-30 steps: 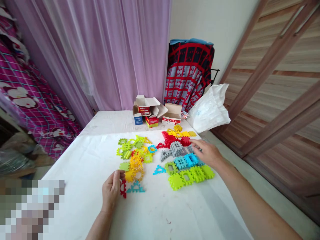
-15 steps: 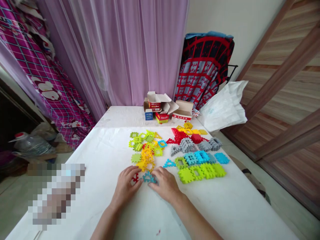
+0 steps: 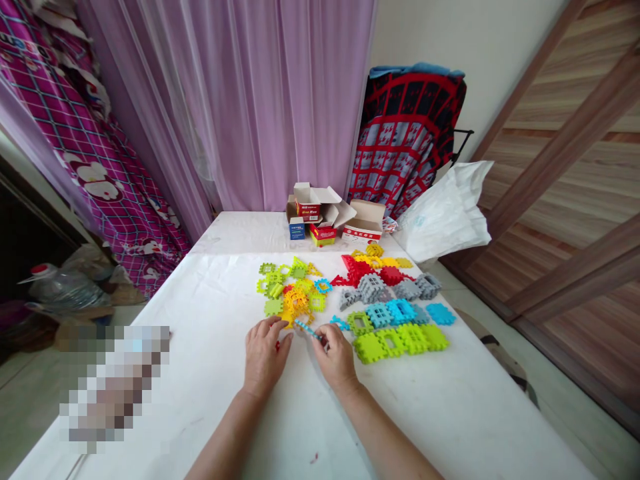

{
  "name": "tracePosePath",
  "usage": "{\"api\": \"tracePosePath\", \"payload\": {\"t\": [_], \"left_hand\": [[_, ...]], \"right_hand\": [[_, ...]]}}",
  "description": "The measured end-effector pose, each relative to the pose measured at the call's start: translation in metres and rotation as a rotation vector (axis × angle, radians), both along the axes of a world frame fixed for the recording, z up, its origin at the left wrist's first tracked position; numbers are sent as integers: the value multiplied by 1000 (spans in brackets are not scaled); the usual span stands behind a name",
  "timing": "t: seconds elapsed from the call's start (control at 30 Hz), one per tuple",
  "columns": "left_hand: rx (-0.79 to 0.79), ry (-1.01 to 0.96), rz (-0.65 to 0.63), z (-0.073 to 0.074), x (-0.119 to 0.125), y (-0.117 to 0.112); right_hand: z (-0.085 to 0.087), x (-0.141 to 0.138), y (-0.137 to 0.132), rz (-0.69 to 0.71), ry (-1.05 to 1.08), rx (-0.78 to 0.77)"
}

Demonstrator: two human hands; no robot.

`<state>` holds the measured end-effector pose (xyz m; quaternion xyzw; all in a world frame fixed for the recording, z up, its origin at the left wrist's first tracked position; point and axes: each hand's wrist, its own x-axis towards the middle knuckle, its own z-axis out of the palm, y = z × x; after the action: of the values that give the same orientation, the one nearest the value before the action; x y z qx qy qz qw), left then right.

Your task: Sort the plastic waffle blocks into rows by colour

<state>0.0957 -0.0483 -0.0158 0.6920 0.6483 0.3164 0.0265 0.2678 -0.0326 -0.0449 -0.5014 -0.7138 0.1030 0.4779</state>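
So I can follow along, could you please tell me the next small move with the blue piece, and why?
Probably press the blue piece into the red piece: the right hand pinches the blue one just beside the left hand, which covers most of the red one.

We see a flat blue toothed tile [image 3: 305, 327], edge-on and sloping down to the right, its lower end pinched in the right hand [image 3: 336, 357]. A red piece [image 3: 277, 346], mostly hidden, sits tucked in the left hand [image 3: 265, 357].
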Motion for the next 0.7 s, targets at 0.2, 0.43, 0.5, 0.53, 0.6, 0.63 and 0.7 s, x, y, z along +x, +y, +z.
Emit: {"api": "tracePosePath", "payload": {"t": [0.2, 0.43, 0.5, 0.53, 0.6, 0.63, 0.7], "left_hand": [[-248, -526, -51, 1, 14, -18], [-377, -976, 39, -4, 22, -4], [-365, -939, 35, -5, 17, -2], [-360, -895, 29, -6, 15, -2], [-349, -774, 0, -7, 11, -1], [-350, -701, -25, -7, 10, -1], [-363, -537, -101, -4, 9, 2]], "right_hand": [[9, -3, -9, 96, -137, 166], [12, -6, -11, 184, -186, 146], [13, -5, -15, 183, -123, 121], [14, -3, -18, 183, -94, 102], [13, 0, -26, 190, -61, 66], [12, 3, -30, 184, -51, 51], [9, 7, -36, 123, -28, 37]]}}
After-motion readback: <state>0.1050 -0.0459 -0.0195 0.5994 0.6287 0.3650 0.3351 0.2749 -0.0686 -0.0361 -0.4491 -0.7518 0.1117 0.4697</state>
